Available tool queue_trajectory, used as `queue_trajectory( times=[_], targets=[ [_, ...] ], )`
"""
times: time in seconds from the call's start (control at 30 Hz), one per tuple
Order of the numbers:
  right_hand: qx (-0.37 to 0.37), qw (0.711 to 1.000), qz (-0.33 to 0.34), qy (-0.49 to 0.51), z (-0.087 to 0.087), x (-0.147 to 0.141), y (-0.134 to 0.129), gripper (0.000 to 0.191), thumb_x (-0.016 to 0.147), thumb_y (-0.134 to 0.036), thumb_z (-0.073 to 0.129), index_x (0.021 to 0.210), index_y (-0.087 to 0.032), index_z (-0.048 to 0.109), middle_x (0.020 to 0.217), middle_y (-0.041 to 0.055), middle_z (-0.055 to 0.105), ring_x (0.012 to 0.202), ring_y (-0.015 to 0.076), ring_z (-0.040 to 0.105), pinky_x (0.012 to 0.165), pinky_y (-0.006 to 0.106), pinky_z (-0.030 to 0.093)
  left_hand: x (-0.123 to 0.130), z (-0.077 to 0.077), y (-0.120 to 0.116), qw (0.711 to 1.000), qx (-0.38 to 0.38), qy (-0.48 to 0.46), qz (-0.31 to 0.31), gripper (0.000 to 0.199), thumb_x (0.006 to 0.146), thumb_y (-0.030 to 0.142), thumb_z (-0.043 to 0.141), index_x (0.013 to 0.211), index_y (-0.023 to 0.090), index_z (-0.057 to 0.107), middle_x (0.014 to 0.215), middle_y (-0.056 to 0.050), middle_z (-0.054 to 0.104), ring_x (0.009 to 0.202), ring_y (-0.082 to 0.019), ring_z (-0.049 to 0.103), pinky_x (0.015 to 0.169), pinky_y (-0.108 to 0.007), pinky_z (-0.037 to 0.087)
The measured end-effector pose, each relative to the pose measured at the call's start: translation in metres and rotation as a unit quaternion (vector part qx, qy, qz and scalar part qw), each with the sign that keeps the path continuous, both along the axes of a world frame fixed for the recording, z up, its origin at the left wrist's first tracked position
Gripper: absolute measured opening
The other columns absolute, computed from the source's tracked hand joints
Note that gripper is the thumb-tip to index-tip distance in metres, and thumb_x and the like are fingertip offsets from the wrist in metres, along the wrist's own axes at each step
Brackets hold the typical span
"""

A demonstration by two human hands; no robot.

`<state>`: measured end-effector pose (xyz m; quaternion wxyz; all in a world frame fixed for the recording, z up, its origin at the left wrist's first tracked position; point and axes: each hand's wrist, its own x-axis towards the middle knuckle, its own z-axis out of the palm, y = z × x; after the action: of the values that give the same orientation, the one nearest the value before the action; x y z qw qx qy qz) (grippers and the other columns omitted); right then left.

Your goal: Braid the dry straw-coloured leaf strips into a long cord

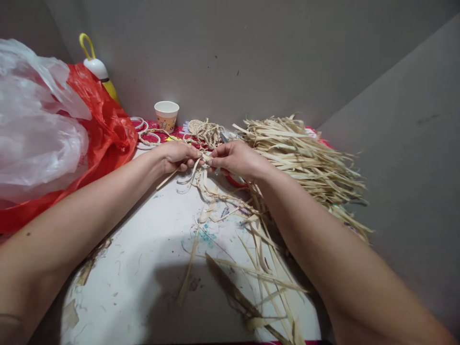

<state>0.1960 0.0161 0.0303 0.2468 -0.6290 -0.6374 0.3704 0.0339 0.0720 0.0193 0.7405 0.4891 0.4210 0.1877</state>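
My left hand [179, 156] and my right hand [232, 158] meet over the far part of a white table. Both are closed in a pinch on pale dried straw strips [204, 158], whose loose ends hang below the fingers. A thin braided straw cord [226, 197] runs down from there and lies across the table to the right. Just beyond my hands sits a coil of braided straw [206, 130]. A dark-bladed tool with a red handle [236, 181] is partly hidden under my right hand.
A large bundle of dried straw [298, 160] lies at the right. Loose strips are scattered over the white table [140, 268]. Behind stand a paper cup [166, 115], white rings [149, 140] and a yellow-and-white bottle [97, 69]. Red and clear plastic bags [39, 124] fill the left.
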Motion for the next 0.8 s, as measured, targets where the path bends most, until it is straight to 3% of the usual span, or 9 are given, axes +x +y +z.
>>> queue_trajectory(
  times=[0.1, 0.2, 0.37, 0.47, 0.63, 0.8],
  targets=[
    [-0.019, 0.995, 0.059, -0.079, 0.014, 0.002, 0.007, 0.006, 0.072, -0.016, 0.065, 0.066, -0.013, 0.067, 0.058, 0.0008, 0.063, 0.043, 0.0061, 0.043, 0.043, 0.02, 0.032, -0.001, -0.002, 0.002, 1.0, -0.008, -0.007, -0.013, 0.02, 0.078, -0.001, 0.05, 0.063, 0.01, 0.055, 0.059, -0.005, 0.062, 0.034, 0.0, 0.037, 0.028, -0.009, 0.022],
    [0.031, 0.985, 0.068, -0.153, 0.037, -0.001, 0.012, 0.005, 0.071, -0.015, 0.069, 0.067, -0.013, 0.068, 0.052, 0.0, 0.058, 0.046, 0.0071, 0.045, 0.044, 0.02, 0.031, -0.002, -0.005, 0.005, 0.999, -0.023, -0.02, -0.024, 0.021, 0.078, -0.001, 0.048, 0.062, 0.01, 0.054, 0.057, -0.004, 0.06, 0.034, -0.001, 0.037, 0.028, -0.009, 0.022],
    [0.119, 0.992, 0.051, -0.007, 0.084, -0.012, 0.011, 0.013, 0.08, -0.023, 0.066, 0.072, -0.013, 0.066, 0.064, 0.0033, 0.062, 0.054, 0.0079, 0.052, 0.047, 0.018, 0.038, -0.003, -0.007, 0.006, 0.999, -0.038, -0.027, -0.026, 0.022, 0.079, -0.001, 0.046, 0.061, 0.01, 0.053, 0.057, -0.004, 0.058, 0.034, 0.0, 0.034, 0.028, -0.009, 0.021],
    [0.141, 0.988, 0.056, 0.04, 0.101, -0.014, 0.001, 0.016, 0.083, -0.024, 0.063, 0.071, -0.014, 0.065, 0.069, 0.0028, 0.064, 0.054, 0.0064, 0.052, 0.049, 0.018, 0.041, -0.004, -0.007, 0.006, 0.998, -0.042, -0.042, -0.03, 0.023, 0.08, -0.002, 0.045, 0.061, 0.01, 0.053, 0.054, -0.002, 0.054, 0.033, 0.0, 0.033, 0.028, -0.009, 0.02],
    [0.099, 0.992, 0.072, 0.006, 0.098, -0.006, -0.04, 0.011, 0.078, -0.018, 0.066, 0.068, -0.013, 0.066, 0.058, 0.0004, 0.059, 0.049, 0.0052, 0.051, 0.047, 0.018, 0.04, -0.006, -0.008, 0.009, 0.994, -0.077, -0.06, -0.057, 0.026, 0.081, 0.003, 0.044, 0.058, 0.01, 0.053, 0.043, 0.002, 0.038, 0.032, -0.001, 0.027, 0.028, -0.009, 0.019],
    [-0.013, 0.991, 0.125, -0.052, 0.091, 0.022, -0.108, 0.016, 0.077, -0.03, 0.067, 0.071, -0.015, 0.067, 0.058, 0.0001, 0.059, 0.051, 0.0081, 0.052, 0.047, 0.021, 0.04, -0.005, -0.011, 0.015, 0.991, -0.1, -0.049, -0.068, 0.024, 0.079, 0.003, 0.046, 0.058, 0.011, 0.053, 0.038, 0.003, 0.033, 0.03, -0.002, 0.026, 0.026, -0.01, 0.017]
  ],
)
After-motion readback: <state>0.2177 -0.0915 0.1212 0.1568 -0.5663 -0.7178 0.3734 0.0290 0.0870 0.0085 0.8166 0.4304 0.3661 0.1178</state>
